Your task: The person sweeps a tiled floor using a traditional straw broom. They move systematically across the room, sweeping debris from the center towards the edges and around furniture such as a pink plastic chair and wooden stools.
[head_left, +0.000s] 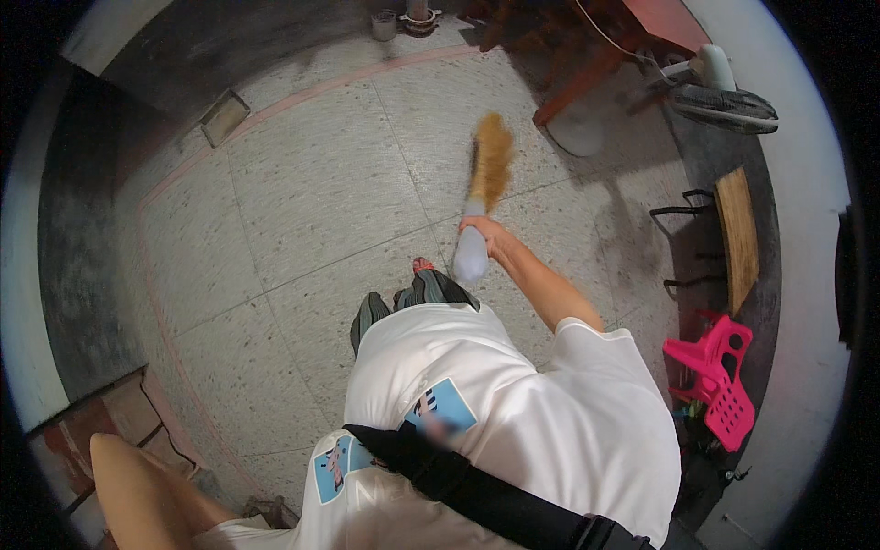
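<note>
Broom [478,203] just right of twelve o'clock from the centre, low over or on the floor, brush of straw-coloured bristles [496,156] pointing toward twelve. Right hand [489,233] closed round the pale handle [471,257], near the brush end. Left hand out of view at eight o'clock, past the bent arm [137,490]; grip impossible to tell.

Underfoot, a floor [312,202] of grey speckled tiles with dark joints, edged by a faint pink line. Pale walls with a dark lower band at nine and three o'clock. Red table [665,20] on wooden legs between one and two; fan [724,110] at two. Wood-topped bench [736,238] at three, tipped on its side, metal legs toward the centre. Below it, near four, a pink plastic stool [731,403] with a pattern of holes.

Between eleven and twelve, a small clear cup [383,26], contents too small to tell. At ten, a shallow grey box-like tray [225,119] by the dark wall, contents likewise unclear.
</note>
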Motion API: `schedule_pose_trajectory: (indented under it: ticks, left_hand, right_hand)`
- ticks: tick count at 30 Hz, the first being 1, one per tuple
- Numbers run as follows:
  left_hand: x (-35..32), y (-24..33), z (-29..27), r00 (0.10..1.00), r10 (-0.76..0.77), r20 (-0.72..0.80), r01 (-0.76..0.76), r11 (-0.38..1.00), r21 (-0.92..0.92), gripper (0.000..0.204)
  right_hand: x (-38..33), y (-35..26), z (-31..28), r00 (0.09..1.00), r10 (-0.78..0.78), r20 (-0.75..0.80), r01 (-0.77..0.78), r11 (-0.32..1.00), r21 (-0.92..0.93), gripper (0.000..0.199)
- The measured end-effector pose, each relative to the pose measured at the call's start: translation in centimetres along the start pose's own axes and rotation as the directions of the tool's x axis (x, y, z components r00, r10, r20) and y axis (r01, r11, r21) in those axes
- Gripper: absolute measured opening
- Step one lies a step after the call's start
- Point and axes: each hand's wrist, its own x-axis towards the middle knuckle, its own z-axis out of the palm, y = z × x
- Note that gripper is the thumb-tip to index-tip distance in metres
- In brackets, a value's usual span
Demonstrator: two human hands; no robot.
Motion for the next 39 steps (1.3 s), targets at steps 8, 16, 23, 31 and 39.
schedule_pose_trajectory:
  ticks: [8, 16, 23, 31, 39]
  left_hand:
    - [3.4, -4.1, 1.7, 0.999, -0.04, -0.012, 0.041, 0.999, 0.022, 0.019]
    - [4.7, -2.5, 2.2, 0.987, -0.142, -0.073, 0.149, 0.982, 0.113, 0.019]
    - [3.6, -3.6, 2.3, 0.979, -0.165, -0.121, 0.181, 0.974, 0.135, 0.019]
    - [4.1, -2.9, 2.6, 0.976, -0.141, -0.169, 0.171, 0.969, 0.178, 0.018]
    - [2.4, -0.9, 2.9, 0.957, -0.119, -0.266, 0.177, 0.962, 0.206, 0.018]
  right_hand:
    - [-4.8, -8.2, -2.6, 0.991, -0.13, 0.039, 0.131, 0.991, -0.029, 0.035]
    - [9.1, -18.5, -9.1, 0.976, -0.117, -0.181, 0.05, 0.941, -0.336, 0.016]
    - [11.3, -17.2, 0.4, 0.992, 0.003, -0.123, -0.069, 0.836, -0.545, 0.016]
    - [12.2, -12.9, 6.3, 0.988, -0.123, 0.095, 0.156, 0.765, -0.625, 0.055]
    - [1.2, -11.5, 2.7, 0.99, -0.127, 0.058, 0.139, 0.865, -0.483, 0.074]
